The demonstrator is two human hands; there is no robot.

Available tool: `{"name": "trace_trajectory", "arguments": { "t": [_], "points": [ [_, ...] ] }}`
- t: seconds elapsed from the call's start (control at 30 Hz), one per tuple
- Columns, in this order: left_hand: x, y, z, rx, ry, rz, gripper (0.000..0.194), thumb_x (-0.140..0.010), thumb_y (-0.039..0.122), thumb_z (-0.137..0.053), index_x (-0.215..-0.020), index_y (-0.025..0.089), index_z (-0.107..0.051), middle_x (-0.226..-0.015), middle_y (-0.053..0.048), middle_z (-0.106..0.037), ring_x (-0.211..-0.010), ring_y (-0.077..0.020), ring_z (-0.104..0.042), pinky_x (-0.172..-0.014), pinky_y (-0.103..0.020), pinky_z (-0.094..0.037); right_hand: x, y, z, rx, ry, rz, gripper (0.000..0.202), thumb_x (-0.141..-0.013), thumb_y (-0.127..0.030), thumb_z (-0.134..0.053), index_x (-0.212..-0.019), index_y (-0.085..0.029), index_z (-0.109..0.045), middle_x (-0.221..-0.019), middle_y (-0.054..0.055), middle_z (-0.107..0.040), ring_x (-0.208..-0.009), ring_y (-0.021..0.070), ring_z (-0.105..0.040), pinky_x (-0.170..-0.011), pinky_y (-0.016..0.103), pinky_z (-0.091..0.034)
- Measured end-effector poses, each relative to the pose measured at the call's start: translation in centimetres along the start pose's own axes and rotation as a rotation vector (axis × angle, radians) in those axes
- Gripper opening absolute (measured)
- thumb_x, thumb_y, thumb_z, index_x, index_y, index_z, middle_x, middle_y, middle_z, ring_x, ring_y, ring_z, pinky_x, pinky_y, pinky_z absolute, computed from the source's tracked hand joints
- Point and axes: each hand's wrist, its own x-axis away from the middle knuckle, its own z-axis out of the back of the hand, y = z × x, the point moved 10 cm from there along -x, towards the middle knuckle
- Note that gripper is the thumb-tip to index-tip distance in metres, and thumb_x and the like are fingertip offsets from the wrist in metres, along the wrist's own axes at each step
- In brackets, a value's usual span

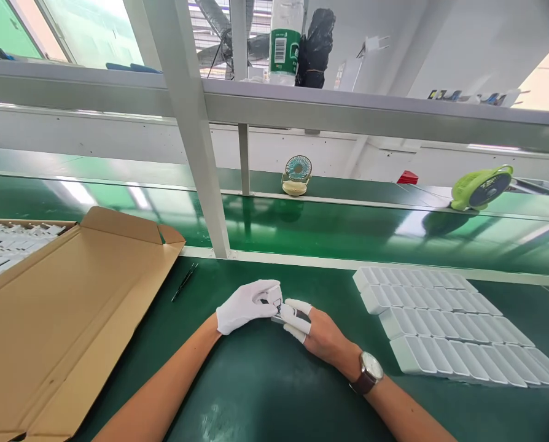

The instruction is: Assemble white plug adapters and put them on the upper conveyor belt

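Observation:
My left hand (247, 305), in a white glove, pinches a small white part (274, 297) above the dark green table (265, 393). Opposite it, my right hand (318, 331) has white covers on its fingertips and is closed on the same part from the right. A thin grey and white edge shows under the right fingertips. Both hands meet around this part, and the fingers hide much of it. Whether it is one piece or two is not clear. A watch is on my right wrist.
An open cardboard box (62, 294) with white parts (16, 245) stands left, a black pen-like tool (185, 282) beside it. White compartment trays (459, 331) lie right. A metal post (201, 153) rises behind the hands. Beyond are a small fan (298, 175) and a green fan (481, 187).

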Motion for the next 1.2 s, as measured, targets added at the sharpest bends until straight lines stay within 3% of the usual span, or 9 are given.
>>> {"name": "trace_trajectory", "arguments": {
  "t": [0.1, 0.2, 0.33, 0.6, 1.0, 1.2],
  "points": [
    [0.5, 0.0, -0.4, -0.107, -0.054, 0.036, 0.074, -0.071, 0.030, -0.088, -0.138, 0.021, -0.060, -0.135, -0.012, -0.064, -0.123, -0.0287, -0.059, -0.105, -0.041, -0.047, 0.2, -0.7, 0.6, -0.057, 0.050, 0.052, 0.060, -0.099, -0.016, -0.061, -0.154, -0.024, -0.039, -0.133, 0.013, -0.065, -0.124, 0.0263, -0.062, -0.101, 0.045, -0.058],
    [1.0, 0.2, -1.0, -0.140, -0.110, 0.075, 0.073, -0.070, 0.027, -0.087, -0.137, 0.020, -0.060, -0.128, -0.011, -0.067, -0.115, -0.0278, -0.063, -0.096, -0.040, -0.051, 0.2, -1.0, 1.3, -0.084, 0.101, 0.059, 0.066, -0.098, -0.012, -0.060, -0.157, -0.025, -0.032, -0.136, 0.012, -0.064, -0.128, 0.0262, -0.060, -0.103, 0.047, -0.057],
    [1.2, 1.0, -1.5, -0.110, -0.110, 0.088, 0.066, -0.073, 0.025, -0.084, -0.135, 0.019, -0.061, -0.118, -0.009, -0.070, -0.107, -0.0248, -0.065, -0.092, -0.037, -0.051, -0.2, -0.8, 1.9, -0.111, 0.129, 0.001, 0.067, -0.097, -0.010, -0.059, -0.156, -0.028, -0.033, -0.137, 0.011, -0.063, -0.128, 0.0259, -0.060, -0.103, 0.047, -0.057],
    [1.1, 0.8, -1.8, -0.032, -0.126, 0.091, 0.078, -0.068, 0.022, -0.088, -0.140, 0.020, -0.057, -0.119, -0.010, -0.070, -0.110, -0.0270, -0.065, -0.093, -0.040, -0.053, 0.0, 0.2, 2.3, -0.146, 0.149, -0.066, 0.063, -0.096, -0.012, -0.062, -0.152, -0.028, -0.037, -0.133, 0.011, -0.064, -0.124, 0.0266, -0.062, -0.102, 0.047, -0.057],
    [0.9, 0.2, -2.3, 0.136, -0.177, 0.052, 0.070, -0.072, 0.018, -0.085, -0.136, 0.017, -0.058, -0.127, -0.013, -0.066, -0.118, -0.0301, -0.063, -0.099, -0.044, -0.051, 0.5, 1.2, 2.5, -0.171, 0.175, -0.151, 0.057, -0.097, -0.015, -0.060, -0.149, -0.028, -0.041, -0.133, 0.012, -0.063, -0.120, 0.0282, -0.064, -0.102, 0.049, -0.057],
    [0.9, -0.1, -2.3, 0.164, -0.174, 0.064, 0.069, -0.073, 0.018, -0.086, -0.136, 0.018, -0.058, -0.123, -0.012, -0.067, -0.113, -0.0286, -0.066, -0.098, -0.044, -0.051, 0.5, 1.2, 2.3, -0.182, 0.146, -0.159, 0.059, -0.097, -0.013, -0.061, -0.150, -0.028, -0.040, -0.133, 0.012, -0.061, -0.121, 0.0280, -0.061, -0.102, 0.049, -0.056]
  ]
}}
